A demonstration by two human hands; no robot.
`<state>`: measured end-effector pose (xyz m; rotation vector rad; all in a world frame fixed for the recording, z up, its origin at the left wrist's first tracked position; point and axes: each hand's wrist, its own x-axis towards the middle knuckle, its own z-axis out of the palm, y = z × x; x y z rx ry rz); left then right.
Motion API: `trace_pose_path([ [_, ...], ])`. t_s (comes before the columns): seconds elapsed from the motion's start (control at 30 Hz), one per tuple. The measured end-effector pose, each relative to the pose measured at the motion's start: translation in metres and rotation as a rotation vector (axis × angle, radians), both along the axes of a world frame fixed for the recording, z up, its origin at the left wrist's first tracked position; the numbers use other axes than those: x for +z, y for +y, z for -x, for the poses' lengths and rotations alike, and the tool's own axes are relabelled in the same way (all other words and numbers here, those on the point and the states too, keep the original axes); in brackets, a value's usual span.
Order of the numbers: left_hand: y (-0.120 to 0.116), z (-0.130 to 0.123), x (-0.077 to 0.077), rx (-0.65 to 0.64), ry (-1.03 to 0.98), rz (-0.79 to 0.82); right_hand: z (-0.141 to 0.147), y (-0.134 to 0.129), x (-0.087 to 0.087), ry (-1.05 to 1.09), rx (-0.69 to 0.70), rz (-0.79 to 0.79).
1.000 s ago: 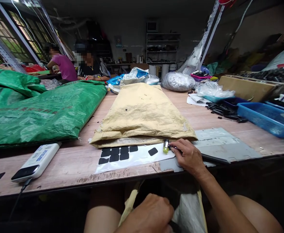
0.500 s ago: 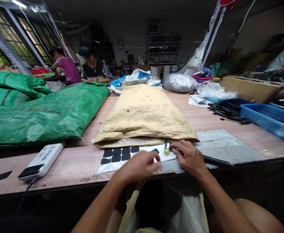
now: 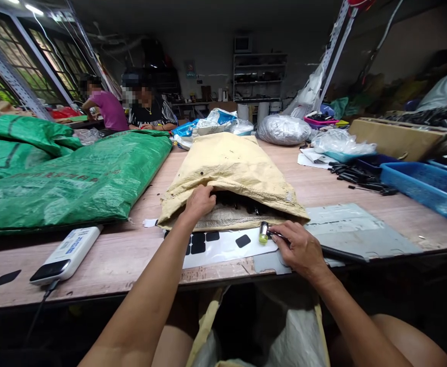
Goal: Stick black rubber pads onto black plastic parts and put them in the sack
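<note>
My left hand [image 3: 201,203] grips the upper edge of the mouth of a yellow woven sack [image 3: 234,160] and lifts it, so dark pieces show inside. My right hand [image 3: 297,247] rests at the table's front edge, its fingers closed on a thin black rod-like piece [image 3: 280,235]. Beside its fingertips is a small cylinder [image 3: 263,233], silver above and yellow-green below. Under it lies a white sheet [image 3: 223,250] with black rounded stickers [image 3: 198,243], partly covered by my left forearm. A grey board [image 3: 364,234] lies to the right, with a black bar [image 3: 343,253] on it.
Green sacks [image 3: 74,178] and a white power bank [image 3: 66,255] with a cable are on the left. To the right are a blue basket [image 3: 425,188], black parts [image 3: 361,177] and cardboard [image 3: 399,137]. An open sack [image 3: 299,336] hangs below the edge. Two people sit at back left.
My left hand has moved from above the sheet, forward and left to the sack, and its mouth has been raised open. My right hand has hardly moved.
</note>
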<state>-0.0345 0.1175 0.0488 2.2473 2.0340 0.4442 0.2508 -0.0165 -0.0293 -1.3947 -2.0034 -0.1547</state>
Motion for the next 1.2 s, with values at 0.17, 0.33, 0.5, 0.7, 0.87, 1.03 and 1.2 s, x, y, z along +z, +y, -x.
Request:
trace_pose_path([
  [0.17, 0.009, -0.017, -0.017, 0.135, -0.007, -0.017, 0.000, 0.000, 0.000, 0.003, -0.001, 0.002],
  [0.33, 0.015, -0.031, -0.022, 0.236, -0.017, -0.035, 0.000, 0.000, 0.001, -0.008, -0.005, 0.008],
  [0.5, 0.004, -0.031, -0.019, 0.243, -0.017, 0.003, 0.001, -0.001, 0.001, 0.001, -0.008, -0.002],
  [0.7, -0.042, -0.010, -0.022, 0.051, -0.058, -0.064, 0.001, 0.000, 0.001, -0.003, -0.012, -0.007],
  [0.87, -0.096, -0.012, -0.032, -0.359, -0.312, -0.032, 0.001, -0.002, 0.002, -0.007, -0.010, 0.015],
  [1.03, -0.120, -0.022, -0.043, -0.499, -0.394, 0.033, 0.000, -0.002, 0.003, -0.029, -0.007, 0.020],
  [1.2, -0.117, -0.017, -0.042, -0.487, -0.513, 0.110, -0.002, -0.002, 0.001, -0.072, 0.025, -0.016],
])
